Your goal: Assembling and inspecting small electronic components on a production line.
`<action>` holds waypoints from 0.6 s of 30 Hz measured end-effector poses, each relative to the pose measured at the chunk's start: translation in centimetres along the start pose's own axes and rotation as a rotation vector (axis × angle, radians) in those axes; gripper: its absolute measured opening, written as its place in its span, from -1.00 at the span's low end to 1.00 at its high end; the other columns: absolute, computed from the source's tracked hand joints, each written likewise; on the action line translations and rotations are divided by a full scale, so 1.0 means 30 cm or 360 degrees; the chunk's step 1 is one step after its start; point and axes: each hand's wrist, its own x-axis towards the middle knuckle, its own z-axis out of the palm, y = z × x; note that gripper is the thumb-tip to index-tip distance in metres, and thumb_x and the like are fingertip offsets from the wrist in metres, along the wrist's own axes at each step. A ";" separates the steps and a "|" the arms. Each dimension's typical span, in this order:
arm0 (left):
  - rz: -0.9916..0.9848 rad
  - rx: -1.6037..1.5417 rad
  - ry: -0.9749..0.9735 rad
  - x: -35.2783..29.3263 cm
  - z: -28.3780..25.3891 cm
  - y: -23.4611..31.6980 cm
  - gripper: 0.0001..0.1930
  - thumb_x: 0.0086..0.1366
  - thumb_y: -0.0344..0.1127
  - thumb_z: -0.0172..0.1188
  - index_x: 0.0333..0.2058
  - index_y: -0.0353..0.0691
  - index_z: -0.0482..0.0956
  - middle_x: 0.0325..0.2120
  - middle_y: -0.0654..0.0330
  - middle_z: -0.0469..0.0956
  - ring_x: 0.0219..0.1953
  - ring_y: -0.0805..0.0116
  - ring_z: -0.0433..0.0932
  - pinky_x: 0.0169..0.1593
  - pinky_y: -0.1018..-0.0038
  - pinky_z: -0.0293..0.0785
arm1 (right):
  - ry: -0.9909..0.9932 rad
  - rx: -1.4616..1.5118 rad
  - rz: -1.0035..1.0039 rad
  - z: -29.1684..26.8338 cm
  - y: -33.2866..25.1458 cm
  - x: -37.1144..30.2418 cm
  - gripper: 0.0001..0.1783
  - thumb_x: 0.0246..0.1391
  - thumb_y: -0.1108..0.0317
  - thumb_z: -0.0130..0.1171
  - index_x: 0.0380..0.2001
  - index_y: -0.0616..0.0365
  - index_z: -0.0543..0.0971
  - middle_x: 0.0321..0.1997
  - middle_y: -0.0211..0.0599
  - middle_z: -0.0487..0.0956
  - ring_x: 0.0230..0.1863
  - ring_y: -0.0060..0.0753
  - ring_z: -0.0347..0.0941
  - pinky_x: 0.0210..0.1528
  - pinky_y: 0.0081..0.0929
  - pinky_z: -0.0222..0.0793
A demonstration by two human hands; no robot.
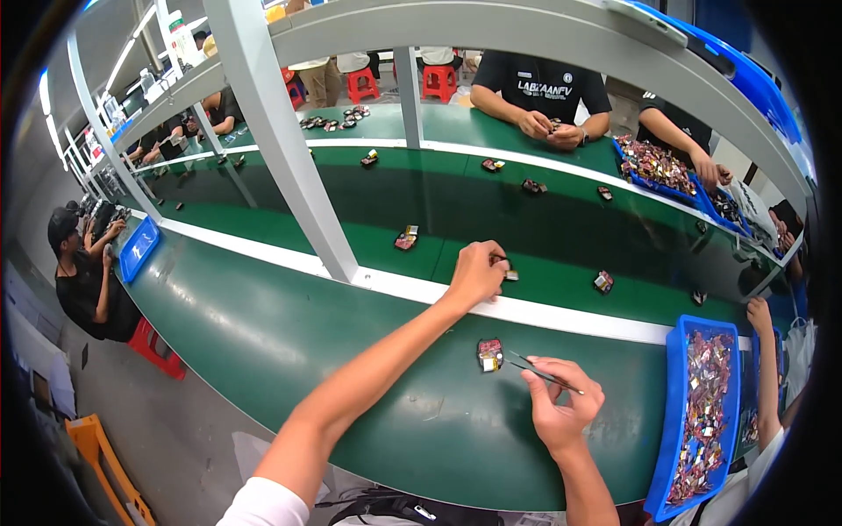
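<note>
My left hand (478, 273) reaches over the white rail onto the belt, its fingers pinched on a small black electronic unit (512, 274) with a pale part. On the near green bench lies another unit (489, 355), black and red with a silvery battery-like block and a round white piece. Thin metal tweezers (557, 380) are held in my right hand (566, 408). Their tips point left, just beside the unit on the bench; whether they touch it, I cannot tell.
Several similar units ride the green belt (351, 202). A blue tray (675, 386) heaped with small colourful parts stands at right. A grey frame post (281, 149) rises ahead on the left. Co-workers (539, 88) sit across the belt, and another person's arm (766, 368) reaches in at right.
</note>
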 end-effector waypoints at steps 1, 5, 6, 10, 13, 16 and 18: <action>0.0173 0.0461 0.0124 0.054 -0.013 -0.074 -0.84 0.21 -0.49 0.26 -0.25 -0.46 0.62 -0.46 -0.01 0.63 -0.59 0.23 0.64 -0.52 0.36 0.56 | 0.0006 0.0006 -0.0020 0.006 0.000 0.003 -0.74 -0.19 0.66 0.48 -0.37 0.24 0.64 -0.33 -0.15 0.74 -0.71 -0.65 0.41 -0.72 -0.71 0.12; 0.0468 0.0970 0.0611 0.080 -0.099 -0.092 -0.66 0.26 -0.09 0.28 -0.35 -0.34 0.65 -0.38 -0.09 0.58 -0.21 -0.03 0.57 -0.10 0.15 0.49 | -0.0084 -0.0113 0.0042 -0.027 0.012 -0.006 -0.75 -0.21 0.64 0.49 -0.41 0.23 0.65 -0.36 -0.18 0.74 -0.76 -0.66 0.31 -0.71 -0.67 0.13; 0.0488 0.1056 0.0837 0.064 -0.164 -0.082 -0.69 0.27 -0.14 0.27 -0.32 -0.36 0.63 -0.31 -0.11 0.58 -0.23 -0.06 0.58 -0.13 0.12 0.51 | -0.0096 -0.0114 0.0011 -0.021 0.007 -0.007 -0.76 -0.22 0.64 0.49 -0.43 0.23 0.65 -0.37 -0.18 0.73 -0.78 -0.66 0.29 -0.70 -0.66 0.14; -0.0030 0.1377 0.0935 0.005 -0.366 -0.097 -0.72 0.31 -0.27 0.25 -0.23 -0.45 0.54 -0.13 -0.27 0.49 -0.15 -0.31 0.59 -0.06 -0.04 0.55 | -0.0105 -0.0084 0.0004 0.005 -0.015 -0.013 -0.78 -0.21 0.59 0.50 -0.42 0.21 0.67 -0.38 -0.23 0.74 -0.78 -0.63 0.28 -0.69 -0.64 0.16; -0.0239 0.1283 0.0883 0.012 -0.385 -0.143 -0.69 0.29 -0.27 0.27 -0.21 -0.48 0.55 -0.10 -0.33 0.47 -0.10 -0.37 0.57 -0.03 -0.02 0.54 | -0.0154 -0.0110 0.0010 0.004 -0.007 -0.037 -0.78 -0.21 0.55 0.51 -0.42 0.18 0.69 -0.39 -0.29 0.73 -0.80 -0.65 0.23 -0.70 -0.63 0.13; -0.0343 0.1184 0.0870 0.034 -0.411 -0.195 -0.69 0.29 -0.27 0.27 -0.21 -0.48 0.56 -0.14 -0.31 0.51 -0.17 -0.32 0.60 -0.06 0.01 0.56 | -0.0214 -0.0102 -0.0011 0.010 -0.003 -0.046 -0.80 -0.19 0.56 0.51 -0.44 0.21 0.68 -0.36 -0.28 0.74 -0.80 -0.73 0.14 -0.71 -0.67 0.06; -0.0372 0.1148 0.0851 0.038 -0.418 -0.190 -0.69 0.28 -0.27 0.27 -0.22 -0.48 0.56 -0.22 -0.29 0.57 -0.26 -0.25 0.65 -0.10 0.04 0.58 | -0.0209 -0.0106 0.0000 0.009 -0.008 -0.050 -0.81 -0.18 0.56 0.50 -0.43 0.22 0.68 -0.37 -0.28 0.74 -0.79 -0.74 0.15 -0.70 -0.67 0.06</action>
